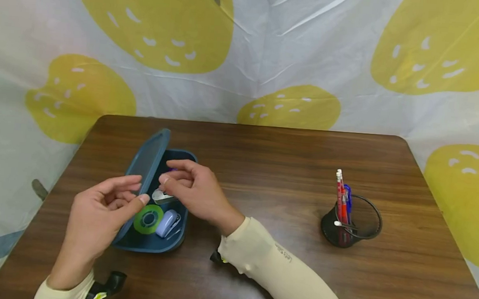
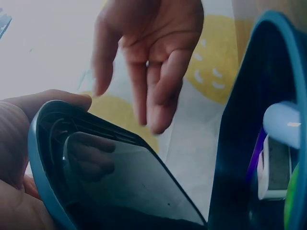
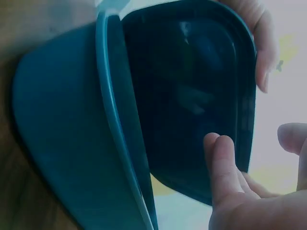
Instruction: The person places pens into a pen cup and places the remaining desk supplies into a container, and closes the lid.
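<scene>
On the left of the table stands a blue plastic box [image 1: 149, 249] with its lid [image 1: 148, 159] tilted up along the left side. My left hand [image 1: 97, 209] holds the lid's edge, which the left wrist view shows beside the fingers. Over the box's right side is my right hand [image 1: 196, 190], fingers loosely bent and apart from the thumb, holding nothing. Inside the box lie a green tape roll [image 1: 148, 219], a small lavender stapler [image 1: 168, 223] and a white item [image 1: 163, 197] partly hidden by the right hand. A purple strip [image 2: 255, 155] shows deeper in.
A black mesh pen cup [image 1: 331, 230] stands at the right of the wooden table [image 1: 262, 179], with red-and-white pencils [image 1: 339, 193] and a blue pen [image 1: 347, 201] in it. Behind the table hangs a white curtain [image 1: 255, 44] with yellow fruit prints.
</scene>
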Demonstrator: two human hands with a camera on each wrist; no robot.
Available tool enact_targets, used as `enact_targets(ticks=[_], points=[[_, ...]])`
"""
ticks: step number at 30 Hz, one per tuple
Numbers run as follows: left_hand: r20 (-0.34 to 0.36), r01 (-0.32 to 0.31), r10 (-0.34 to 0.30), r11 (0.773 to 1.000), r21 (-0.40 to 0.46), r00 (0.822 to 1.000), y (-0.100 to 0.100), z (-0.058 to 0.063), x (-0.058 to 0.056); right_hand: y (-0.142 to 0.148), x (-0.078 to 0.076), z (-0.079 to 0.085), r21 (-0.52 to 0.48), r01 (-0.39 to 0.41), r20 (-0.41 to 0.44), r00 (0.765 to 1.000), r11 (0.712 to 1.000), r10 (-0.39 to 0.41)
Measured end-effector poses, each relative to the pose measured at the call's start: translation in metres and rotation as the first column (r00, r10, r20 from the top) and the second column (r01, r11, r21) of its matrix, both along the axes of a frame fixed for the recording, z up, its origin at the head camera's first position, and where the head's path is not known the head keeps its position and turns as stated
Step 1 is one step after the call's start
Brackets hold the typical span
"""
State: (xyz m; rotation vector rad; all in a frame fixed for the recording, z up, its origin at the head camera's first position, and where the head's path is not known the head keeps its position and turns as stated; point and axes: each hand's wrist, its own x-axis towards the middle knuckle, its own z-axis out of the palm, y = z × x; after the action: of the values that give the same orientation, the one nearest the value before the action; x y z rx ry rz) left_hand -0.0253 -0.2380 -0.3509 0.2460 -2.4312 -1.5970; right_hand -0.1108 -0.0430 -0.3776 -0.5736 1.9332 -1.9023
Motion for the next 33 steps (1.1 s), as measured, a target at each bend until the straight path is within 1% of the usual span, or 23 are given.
enact_targets(ticks=[2, 4, 7, 9, 14, 18, 20, 22, 24, 27, 30, 32, 33], points=[[-0.006, 0.017, -0.018, 1.0, -0.021, 1.0, 0.003, -0.002, 0.0, -0.004, 0.002, 0.0, -0.049, 0.001, 0.072, 0.997, 0.999, 0.002], [-0.011, 0.036, -0.036, 0.999, -0.029, 0.999, 0.008, -0.004, 0.0, -0.007, 0.003, -0.001, -0.094, 0.015, 0.142, 0.99, 0.996, -0.001], [-0.026, 0.06, -0.061, 0.998, -0.026, 0.998, 0.013, -0.005, 0.0, -0.009, 0.005, -0.002, -0.136, 0.037, 0.212, 0.977, 0.99, -0.007], [-0.037, 0.072, -0.073, 0.997, -0.02, 0.997, 0.016, -0.006, -0.001, -0.009, 0.006, -0.004, -0.143, 0.046, 0.228, 0.974, 0.989, -0.012], [-0.033, 0.098, -0.098, 0.995, 0.003, 0.995, 0.019, -0.008, -0.001, -0.009, 0.006, -0.007, -0.13, 0.07, 0.237, 0.971, 0.989, -0.037], [-0.024, 0.123, -0.122, 0.992, 0.023, 0.992, 0.017, -0.009, -0.001, -0.009, 0.007, -0.008, -0.151, 0.084, 0.268, 0.963, 0.985, -0.041], [-0.02, 0.122, -0.121, 0.992, 0.022, 0.992, 0.014, -0.009, -0.002, -0.009, 0.007, -0.008, -0.169, 0.085, 0.283, 0.958, 0.982, -0.034], [-0.018, 0.109, -0.108, 0.994, 0.017, 0.994, 0.008, -0.009, -0.004, -0.009, 0.007, -0.008, -0.186, 0.085, 0.296, 0.955, 0.979, -0.027], [-0.013, 0.079, -0.08, 0.997, -0.009, 0.997, 0.0, -0.01, -0.007, -0.009, 0.007, -0.008, -0.194, 0.085, 0.297, 0.954, 0.977, -0.024], [0.02, 0.036, -0.035, 0.996, -0.084, 0.999, -0.018, -0.014, -0.014, -0.008, 0.008, -0.009, -0.196, 0.078, 0.296, 0.955, 0.977, -0.017], [0.085, -0.001, 0.018, 0.981, -0.195, 0.996, -0.041, -0.021, -0.019, -0.007, 0.008, -0.01, -0.196, 0.067, 0.296, 0.955, 0.978, -0.007], [0.136, 0.004, 0.033, 0.964, -0.266, 0.99, -0.056, -0.026, -0.021, -0.006, 0.009, -0.011, -0.201, 0.061, 0.298, 0.955, 0.978, 0.002], [0.158, 0.011, 0.036, 0.958, -0.287, 0.987, -0.063, -0.029, -0.022, -0.005, 0.009, -0.011, -0.203, 0.06, 0.299, 0.954, 0.977, 0.003]])
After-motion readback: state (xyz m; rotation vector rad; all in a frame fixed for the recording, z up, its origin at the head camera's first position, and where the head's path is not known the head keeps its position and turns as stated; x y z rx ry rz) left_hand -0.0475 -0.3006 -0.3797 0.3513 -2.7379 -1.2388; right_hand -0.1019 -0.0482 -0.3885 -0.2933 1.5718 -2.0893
